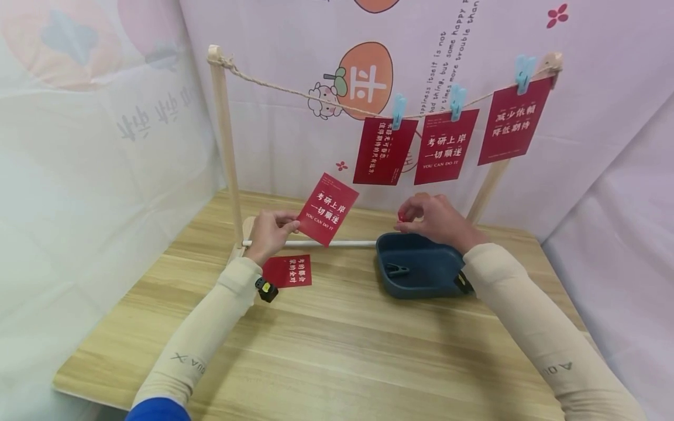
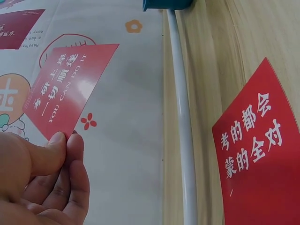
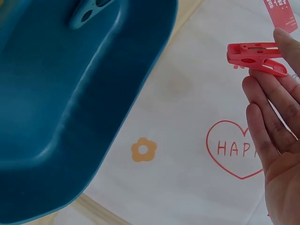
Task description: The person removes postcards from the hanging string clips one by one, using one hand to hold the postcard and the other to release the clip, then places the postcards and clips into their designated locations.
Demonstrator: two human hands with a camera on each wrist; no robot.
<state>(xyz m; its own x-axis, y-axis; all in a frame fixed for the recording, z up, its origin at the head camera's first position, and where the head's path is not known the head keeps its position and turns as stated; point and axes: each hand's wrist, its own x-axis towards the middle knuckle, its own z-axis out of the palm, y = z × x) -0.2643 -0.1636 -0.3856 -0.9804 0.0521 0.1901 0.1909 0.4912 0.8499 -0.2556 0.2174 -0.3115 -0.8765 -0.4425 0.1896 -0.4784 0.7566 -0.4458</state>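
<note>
My left hand (image 1: pixel 272 233) pinches a red card (image 1: pixel 327 209) with white lettering by its lower left corner, thumb on the printed face. The card is tilted in the air in front of the backdrop. In my right hand (image 1: pixel 436 217) a red clothespin (image 3: pixel 255 57) is held between thumb and fingers, above the blue tray (image 1: pixel 421 293). Below the left hand, another red card (image 1: pixel 295 271) lies on the table, partly covered by the wrist in the head view. A dark clothespin (image 1: pixel 397 269) lies inside the tray.
A twine line (image 1: pixel 295 92) sags between two wooden posts (image 1: pixel 226 134). From its right half hang three red cards (image 1: pixel 387 153), held by light blue clothespins (image 1: pixel 398 111). A white rod (image 1: pixel 353 243) runs low between the posts, on the wooden table (image 1: pixel 337 351).
</note>
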